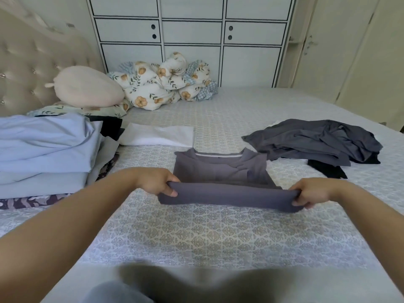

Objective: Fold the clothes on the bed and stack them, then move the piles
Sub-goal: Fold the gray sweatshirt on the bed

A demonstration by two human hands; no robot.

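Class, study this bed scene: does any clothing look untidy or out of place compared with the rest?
Yes. The dark grey heap on the right lies crumpled and unfolded, unlike the folded white garment and light blue stack. A black piece pokes out beneath it.

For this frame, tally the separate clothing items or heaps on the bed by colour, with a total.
Grey: 2, the grey shirt that the left hand and right hand grip, and the dark grey heap.
Light blue: 1, the folded stack.
White: 1, the white garment.
Total: 4
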